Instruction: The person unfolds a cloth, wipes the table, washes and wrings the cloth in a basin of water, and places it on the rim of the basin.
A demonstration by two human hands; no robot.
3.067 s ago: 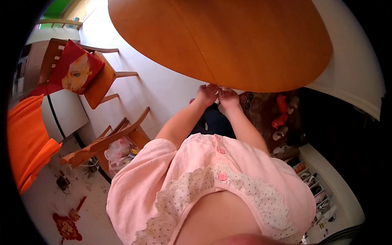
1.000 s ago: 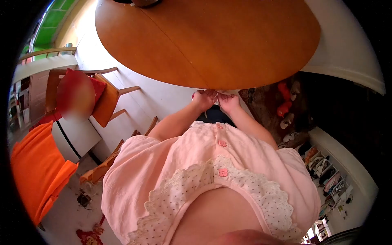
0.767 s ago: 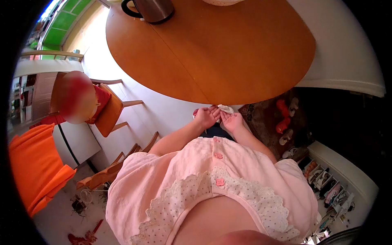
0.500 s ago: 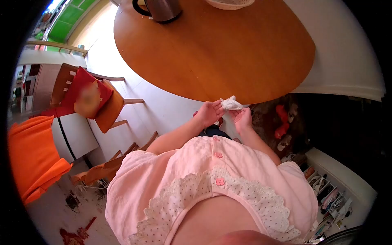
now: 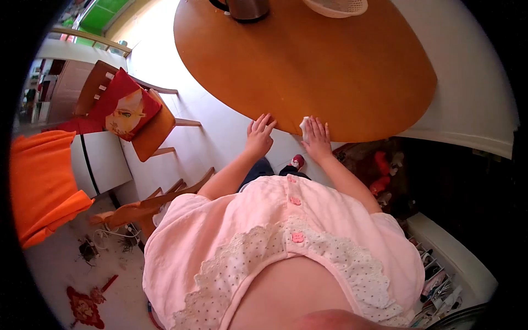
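My right hand [image 5: 317, 138] lies palm down at the near edge of the wooden table [image 5: 308, 71], with a crumpled white tissue [image 5: 304, 126] held under its thumb side. Only a small part of the tissue shows; the fingers cover the rest. To the left, my left hand [image 5: 260, 136] is open, fingers apart, with the fingertips at the table's edge and nothing in it.
A metal kettle [image 5: 247, 10] and a white basket [image 5: 344, 7] stand at the table's far side. On the left are a chair [image 5: 148, 144] with a red cushion [image 5: 118, 102] and an orange cloth [image 5: 47, 187]. Shoe shelves [image 5: 440, 269] are at lower right.
My hands have come apart; both held the tissue between them before. The right one now presses it on the table's edge, while the left has let go and moved left.
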